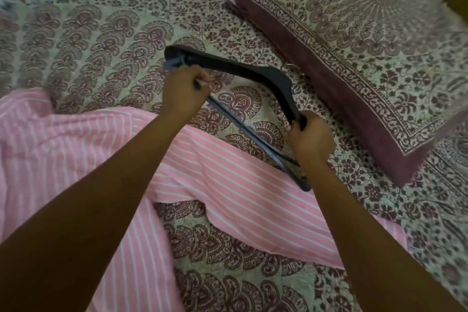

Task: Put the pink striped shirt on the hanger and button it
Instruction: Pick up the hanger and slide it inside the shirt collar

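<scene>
Early yet — the left hand [184, 94] grips the hanger [253, 71] by its bar, the right hand [310, 138] by its shoulder arm. The pink striped shirt [228, 185] lies loose on the bedspread [101, 40] toward its near side, not yet hung — buttoning all ahead.

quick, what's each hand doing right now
Left hand: grips the lower bar of the hanger.
Right hand: grips the hanger's shoulder arm.

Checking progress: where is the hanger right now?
Head view, centre: the dark hanger is gripped by the left hand and right hand over the bedspread, just beyond the pink striped shirt and left of the pillow.
</scene>
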